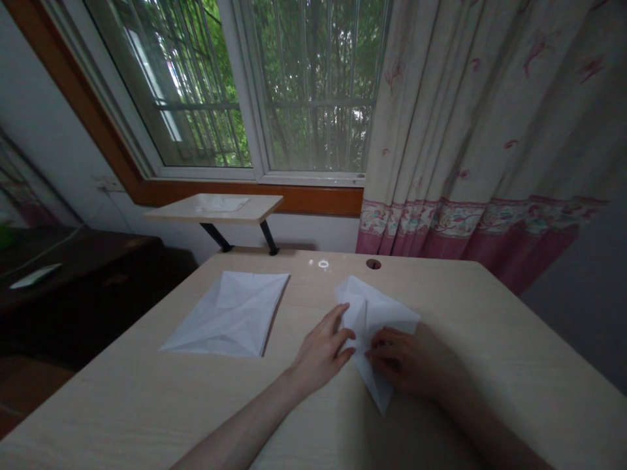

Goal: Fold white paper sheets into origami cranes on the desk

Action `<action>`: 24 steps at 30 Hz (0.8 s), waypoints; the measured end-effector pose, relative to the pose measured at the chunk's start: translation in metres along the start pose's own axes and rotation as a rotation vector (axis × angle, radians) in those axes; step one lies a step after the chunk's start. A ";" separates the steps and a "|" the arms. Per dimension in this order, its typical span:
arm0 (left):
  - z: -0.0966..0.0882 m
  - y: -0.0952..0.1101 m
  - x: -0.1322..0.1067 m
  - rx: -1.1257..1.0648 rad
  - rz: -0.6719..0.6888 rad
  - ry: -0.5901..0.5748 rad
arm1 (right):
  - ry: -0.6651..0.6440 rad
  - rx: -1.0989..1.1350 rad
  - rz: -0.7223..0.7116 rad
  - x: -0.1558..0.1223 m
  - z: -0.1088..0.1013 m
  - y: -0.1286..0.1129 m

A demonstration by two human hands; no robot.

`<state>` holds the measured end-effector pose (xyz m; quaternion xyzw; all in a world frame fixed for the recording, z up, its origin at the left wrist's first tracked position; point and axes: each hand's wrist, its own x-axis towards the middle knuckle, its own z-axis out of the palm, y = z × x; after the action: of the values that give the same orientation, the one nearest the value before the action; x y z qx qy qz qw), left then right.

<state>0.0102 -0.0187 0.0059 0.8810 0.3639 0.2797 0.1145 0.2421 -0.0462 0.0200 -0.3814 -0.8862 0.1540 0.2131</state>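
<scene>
A folded sheet of white paper [377,326] lies on the pale wood-grain desk [122,408], its point aimed toward me. My left hand [323,352] grips the sheet's left edge with its fingertips. My right hand [406,362] sits on the sheet's lower right part, fingers pressed over the folds and hiding part of it. A second white paper [228,314], creased and flattened into a broad diamond-like shape, lies to the left, apart from both hands.
A small cream shelf [215,207] on black legs stands past the desk's far edge, below the window [313,85]. The desk has a round cable hole [373,264] near that edge. A dark cabinet [73,274] stands left; a pink-bordered curtain [470,130] hangs right.
</scene>
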 end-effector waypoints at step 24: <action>0.000 0.001 0.000 -0.045 0.001 -0.060 | 0.037 -0.189 0.372 0.008 0.022 0.016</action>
<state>0.0106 -0.0188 0.0064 0.8864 0.3534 0.2614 0.1451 0.2365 -0.0320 -0.0039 -0.5593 -0.8071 0.1000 0.1605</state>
